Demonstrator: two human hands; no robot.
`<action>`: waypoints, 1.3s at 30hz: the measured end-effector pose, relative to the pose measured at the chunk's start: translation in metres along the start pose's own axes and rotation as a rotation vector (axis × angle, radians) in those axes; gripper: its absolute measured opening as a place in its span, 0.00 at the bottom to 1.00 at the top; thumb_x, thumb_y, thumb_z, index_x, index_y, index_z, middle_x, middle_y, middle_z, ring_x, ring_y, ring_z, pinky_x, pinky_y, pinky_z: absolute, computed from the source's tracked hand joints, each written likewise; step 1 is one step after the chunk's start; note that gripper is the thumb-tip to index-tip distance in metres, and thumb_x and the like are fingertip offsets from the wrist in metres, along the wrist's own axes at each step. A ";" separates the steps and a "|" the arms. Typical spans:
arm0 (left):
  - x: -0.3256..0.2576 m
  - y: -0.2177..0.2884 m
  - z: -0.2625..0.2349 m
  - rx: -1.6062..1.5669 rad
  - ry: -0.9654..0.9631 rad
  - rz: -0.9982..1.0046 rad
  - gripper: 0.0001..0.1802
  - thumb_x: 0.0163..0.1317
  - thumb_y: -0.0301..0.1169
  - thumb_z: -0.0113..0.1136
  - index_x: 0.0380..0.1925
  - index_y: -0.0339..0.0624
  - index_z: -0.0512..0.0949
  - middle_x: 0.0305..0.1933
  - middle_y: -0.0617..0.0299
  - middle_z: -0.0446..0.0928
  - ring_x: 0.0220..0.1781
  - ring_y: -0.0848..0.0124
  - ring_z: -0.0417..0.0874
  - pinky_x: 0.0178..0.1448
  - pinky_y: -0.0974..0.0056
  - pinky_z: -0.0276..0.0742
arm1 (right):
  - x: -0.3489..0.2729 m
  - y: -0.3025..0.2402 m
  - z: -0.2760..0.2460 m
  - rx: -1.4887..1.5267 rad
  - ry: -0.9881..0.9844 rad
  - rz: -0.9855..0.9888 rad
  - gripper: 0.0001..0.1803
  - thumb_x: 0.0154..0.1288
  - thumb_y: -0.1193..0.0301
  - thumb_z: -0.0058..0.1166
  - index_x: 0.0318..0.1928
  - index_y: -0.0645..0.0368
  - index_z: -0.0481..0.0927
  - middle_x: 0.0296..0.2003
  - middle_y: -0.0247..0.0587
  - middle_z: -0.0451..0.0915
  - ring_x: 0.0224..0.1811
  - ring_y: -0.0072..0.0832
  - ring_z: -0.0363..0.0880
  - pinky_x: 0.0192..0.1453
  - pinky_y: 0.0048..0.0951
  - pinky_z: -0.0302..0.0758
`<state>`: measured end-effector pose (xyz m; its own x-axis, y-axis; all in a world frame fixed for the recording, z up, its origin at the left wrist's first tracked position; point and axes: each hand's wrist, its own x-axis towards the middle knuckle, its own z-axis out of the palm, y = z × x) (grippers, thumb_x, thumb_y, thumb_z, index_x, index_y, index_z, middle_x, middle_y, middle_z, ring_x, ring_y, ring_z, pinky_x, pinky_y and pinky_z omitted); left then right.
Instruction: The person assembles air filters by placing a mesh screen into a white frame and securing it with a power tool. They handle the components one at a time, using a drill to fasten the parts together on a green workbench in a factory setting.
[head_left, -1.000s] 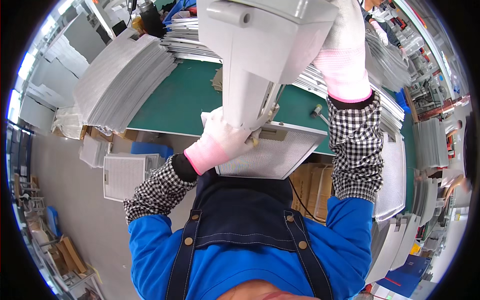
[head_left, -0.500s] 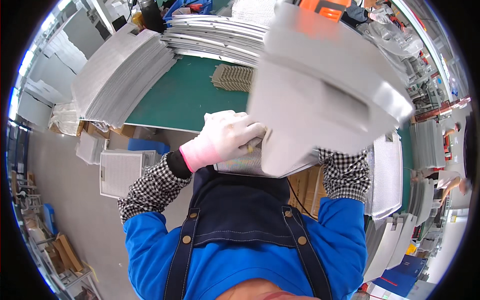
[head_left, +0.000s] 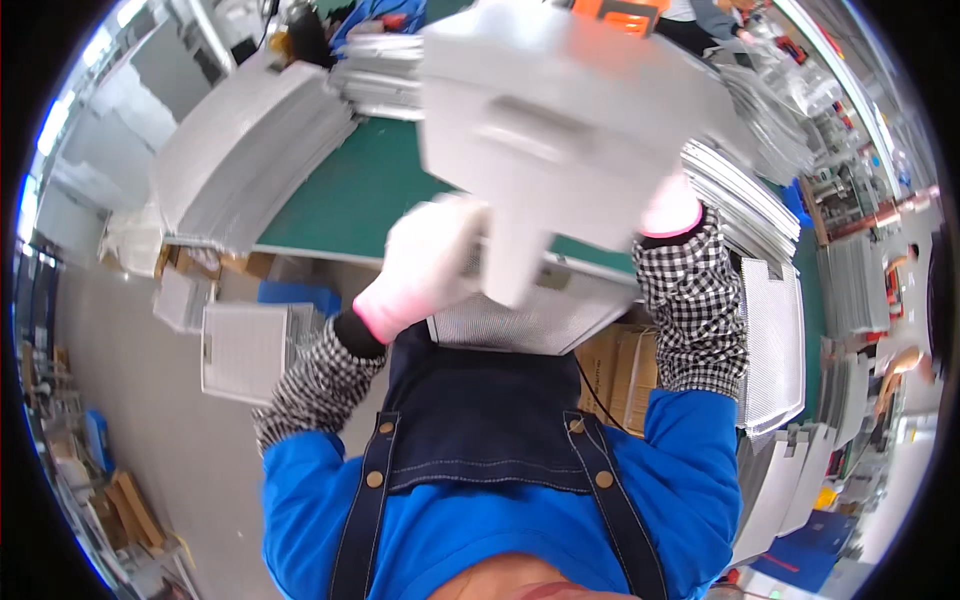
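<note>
Just swung the pale grey handheld tool (head_left: 520, 170) back leftward, with its nose now pointing down beside the left hand (head_left: 430, 255) and in front of the mesh panel's (head_left: 530, 320) far edge. Uncovering more of the panel than half a second ago, with it still set between the green tabletop's (head_left: 370, 175) near edge and the dark apron (head_left: 480, 405). Grasping the tool with the right hand (head_left: 672, 210), partly visible again beyond the housing, but with fingers hidden behind it. Cannot tell the left fingers' state through the blur: pinching, resting or released. Probably back to lining up nose and panel, judging by the swing; cannot confirm contact between them.
</note>
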<state>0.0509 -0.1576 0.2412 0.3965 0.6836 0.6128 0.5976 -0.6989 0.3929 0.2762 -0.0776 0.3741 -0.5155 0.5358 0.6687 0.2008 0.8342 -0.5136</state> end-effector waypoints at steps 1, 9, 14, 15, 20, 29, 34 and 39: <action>-0.005 -0.007 0.011 -0.216 0.244 -0.134 0.35 0.57 0.33 0.69 0.64 0.38 0.68 0.59 0.49 0.76 0.61 0.54 0.78 0.63 0.55 0.74 | 0.006 -0.002 -0.004 0.047 0.069 0.033 0.13 0.72 0.69 0.54 0.53 0.59 0.81 0.47 0.37 0.84 0.53 0.30 0.81 0.59 0.36 0.77; -0.155 -0.018 0.115 -0.642 0.173 -0.942 0.17 0.77 0.39 0.53 0.41 0.32 0.78 0.27 0.69 0.70 0.32 0.80 0.70 0.37 0.69 0.69 | 0.077 0.011 -0.094 0.592 0.454 0.166 0.10 0.77 0.61 0.53 0.46 0.54 0.78 0.32 0.26 0.79 0.29 0.14 0.76 0.33 0.18 0.73; -0.112 -0.055 0.085 -0.511 0.545 -1.014 0.23 0.79 0.43 0.49 0.36 0.31 0.76 0.26 0.71 0.67 0.30 0.80 0.62 0.32 0.69 0.62 | 0.068 0.119 -0.185 0.051 0.386 0.285 0.25 0.72 0.57 0.56 0.59 0.62 0.78 0.53 0.46 0.81 0.55 0.32 0.78 0.62 0.30 0.70; -0.100 -0.064 0.073 -0.489 0.605 -1.004 0.24 0.80 0.43 0.49 0.34 0.31 0.75 0.26 0.71 0.66 0.30 0.79 0.62 0.32 0.69 0.61 | 0.062 0.142 -0.203 -0.163 0.405 0.314 0.27 0.71 0.57 0.57 0.61 0.65 0.78 0.58 0.51 0.81 0.60 0.37 0.78 0.68 0.32 0.68; -0.114 -0.109 -0.043 -0.283 0.889 -1.016 0.23 0.80 0.44 0.46 0.37 0.34 0.77 0.34 0.64 0.73 0.37 0.74 0.70 0.43 0.61 0.72 | 0.006 0.258 -0.242 -1.142 0.361 0.884 0.36 0.65 0.41 0.54 0.65 0.51 0.75 0.58 0.50 0.82 0.62 0.48 0.80 0.64 0.47 0.75; -0.390 -0.141 -0.265 -0.457 1.619 -0.567 0.18 0.78 0.43 0.42 0.48 0.41 0.75 0.41 0.63 0.73 0.39 0.69 0.74 0.45 0.65 0.74 | -0.155 0.374 -0.357 -1.146 -0.233 1.195 0.43 0.63 0.39 0.56 0.65 0.63 0.76 0.61 0.64 0.77 0.65 0.56 0.75 0.67 0.50 0.73; -0.497 -0.121 -0.227 1.105 1.265 -1.514 0.21 0.72 0.40 0.51 0.36 0.30 0.81 0.32 0.38 0.83 0.36 0.42 0.84 0.43 0.46 0.78 | -0.136 0.373 -0.373 -1.211 -0.267 1.331 0.43 0.63 0.41 0.59 0.66 0.64 0.75 0.59 0.70 0.77 0.62 0.56 0.77 0.66 0.47 0.74; -0.525 -0.120 -0.156 0.920 1.163 -2.061 0.26 0.73 0.45 0.48 0.37 0.30 0.83 0.39 0.36 0.84 0.46 0.39 0.85 0.51 0.44 0.80 | -0.123 0.341 -0.353 -1.512 0.385 1.418 0.29 0.72 0.50 0.42 0.64 0.54 0.76 0.53 0.56 0.84 0.55 0.53 0.84 0.59 0.59 0.78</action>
<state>-0.3374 -0.4653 -0.0209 -0.8803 -0.4575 0.1255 -0.2913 0.7300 0.6183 0.7019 0.1870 0.3065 0.6774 0.5749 0.4589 0.6657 -0.7445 -0.0501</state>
